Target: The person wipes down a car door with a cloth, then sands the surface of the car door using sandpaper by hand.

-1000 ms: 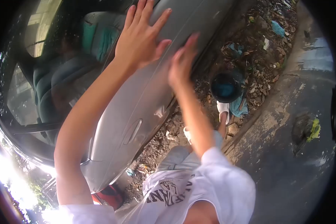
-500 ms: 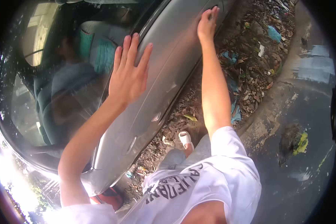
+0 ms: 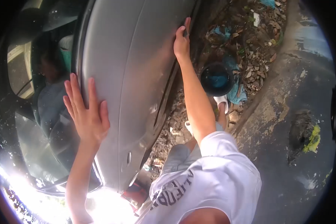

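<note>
My left hand [image 3: 87, 112] lies with its fingers spread where the side window [image 3: 56, 123] meets the grey body panel [image 3: 112, 44] of a car. Nothing is in it. Farther forward and to the right, my right hand [image 3: 182, 43] rests against the outer side of the same panel, fingers stretched out and thumb apart. A small dark patch shows between thumb and fingers; I cannot make out what it is. A dark bucket [image 3: 217, 79], bluish inside, stands on the ground right of my right forearm.
Leaves, stones and blue scraps [image 3: 237, 91] litter the ground strip [image 3: 255, 63] beside the car. A worn, paint-marked surface [image 3: 272, 149] runs along the right. My feet in white sandals [image 3: 221, 100] are below the bucket. A red object [image 3: 136, 192] lies near the car's lower end.
The view has shifted, and the bucket shows again. My left hand has spread its fingers and sits lower along the window edge. My right hand remains on the panel's outer side.
</note>
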Available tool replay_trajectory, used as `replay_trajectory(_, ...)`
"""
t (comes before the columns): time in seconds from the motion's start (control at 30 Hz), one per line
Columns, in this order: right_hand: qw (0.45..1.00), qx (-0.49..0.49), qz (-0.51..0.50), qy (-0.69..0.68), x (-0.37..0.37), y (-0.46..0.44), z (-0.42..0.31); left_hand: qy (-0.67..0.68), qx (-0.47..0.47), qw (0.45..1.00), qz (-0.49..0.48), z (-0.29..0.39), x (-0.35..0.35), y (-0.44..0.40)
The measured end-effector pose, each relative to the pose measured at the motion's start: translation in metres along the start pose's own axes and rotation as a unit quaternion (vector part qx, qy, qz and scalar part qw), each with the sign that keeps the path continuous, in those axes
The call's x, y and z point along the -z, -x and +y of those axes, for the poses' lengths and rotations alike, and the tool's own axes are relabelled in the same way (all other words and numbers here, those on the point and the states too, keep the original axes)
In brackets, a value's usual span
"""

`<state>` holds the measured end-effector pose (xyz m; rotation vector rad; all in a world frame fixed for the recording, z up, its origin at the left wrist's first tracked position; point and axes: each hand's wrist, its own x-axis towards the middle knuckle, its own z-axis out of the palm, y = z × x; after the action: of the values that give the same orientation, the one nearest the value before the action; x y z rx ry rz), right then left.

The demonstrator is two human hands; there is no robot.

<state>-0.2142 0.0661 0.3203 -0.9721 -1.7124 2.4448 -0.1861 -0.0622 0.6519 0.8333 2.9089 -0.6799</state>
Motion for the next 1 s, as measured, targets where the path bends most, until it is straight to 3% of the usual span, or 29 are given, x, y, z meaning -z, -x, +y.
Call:
replay_trajectory(0.17,0.999,0.046,0.002,-0.004,-0.032,0.172,0.031,-0.003,-0.014,1.0,0.013,-0.001,-0.003,-0.001)
replay_trajectory(0.23,0.998,0.045,-0.051,0.007,-0.035,0.24,0.062,-0.006,-0.009,1.0,-0.002,-0.001,0.0,0.001)
replay_trajectory(0.33,1.0,-0.001,-0.023,0.005,-0.025,0.17,0.043,0.005,-0.017,1.0,0.011,-0.003,-0.001,0.0)
replay_trajectory(0.43,1.0,0.008,0.001,-0.005,0.003,0.006,0.014,0.009,-0.011,1.0,0.006,-0.001,0.001,-0.001)
replay_trajectory(0.47,1.0,0.019,0.003,-0.002,0.005,-0.012,0.004,0.004,-0.01,1.0,0.004,-0.003,0.001,-0.001)
replay_trajectory(0.53,0.997,0.065,0.006,0.028,-0.013,0.046,-0.011,0.016,-0.017,1.0,0.019,-0.002,-0.001,0.0)
replay_trajectory(0.67,0.975,0.188,-0.022,0.114,-0.062,0.286,0.002,0.015,-0.014,0.999,0.03,-0.002,-0.003,0.001)
replay_trajectory(0.73,0.964,0.223,-0.046,0.139,-0.063,0.319,-0.019,0.019,-0.013,0.999,0.041,-0.003,-0.003,-0.002)
replay_trajectory(0.77,0.957,0.236,-0.06,0.16,-0.062,0.298,-0.014,0.025,-0.02,0.998,0.059,-0.003,-0.004,-0.001)
replay_trajectory(0.9,0.957,0.221,-0.03,0.184,-0.03,0.065,-0.108,0.027,-0.032,0.996,0.084,-0.006,-0.011,0.002)
replay_trajectory(0.93,0.959,0.219,-0.034,0.179,-0.028,0.042,-0.12,0.026,-0.039,0.995,0.093,-0.006,-0.012,0.003)
replay_trajectory(1.0,0.951,0.235,-0.034,0.198,-0.041,0.102,-0.121,0.031,-0.033,0.994,0.101,-0.007,-0.012,0.007)
